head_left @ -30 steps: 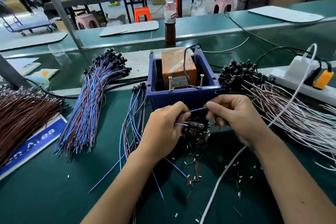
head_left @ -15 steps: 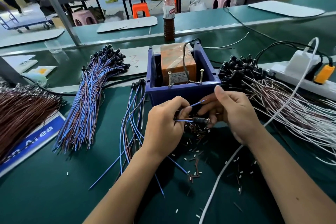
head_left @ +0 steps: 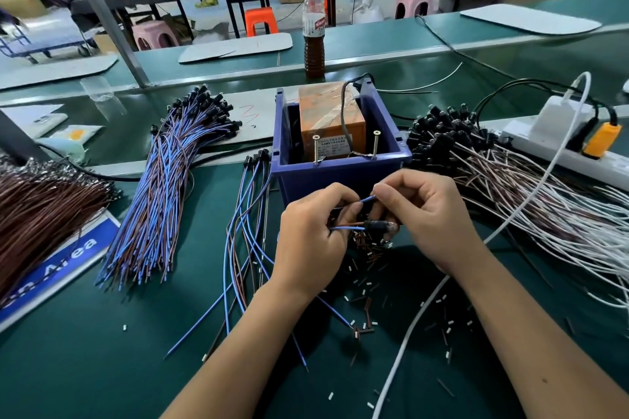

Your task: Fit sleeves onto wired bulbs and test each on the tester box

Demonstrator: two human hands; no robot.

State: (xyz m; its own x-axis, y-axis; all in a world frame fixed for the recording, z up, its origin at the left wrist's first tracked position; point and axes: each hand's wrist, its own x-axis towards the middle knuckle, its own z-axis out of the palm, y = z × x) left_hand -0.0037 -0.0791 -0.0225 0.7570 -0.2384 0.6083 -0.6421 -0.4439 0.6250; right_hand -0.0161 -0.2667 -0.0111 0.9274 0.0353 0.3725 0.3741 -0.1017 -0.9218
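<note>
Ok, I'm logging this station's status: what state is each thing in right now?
Left hand: grips blue and brown leads.
Right hand: pinches a blue lead, holds the bulb.
Bulb: off the table, sleeve state unclear, not on the tester.
Tester box: sits in the blue bin, screws untouched.
Bottle: upright, capped, part full.
Power strip: plugs inserted.

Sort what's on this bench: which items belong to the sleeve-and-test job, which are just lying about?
In the job:
- bulb with blue and brown leads, gripped by left hand and right hand
- blue plastic tester box with two upright screws
- bundle of blue-brown wired bulbs
- pile of white-wired black bulbs

Lying about:
- brown drink bottle
- white power strip
- blue floor-area sign
</note>
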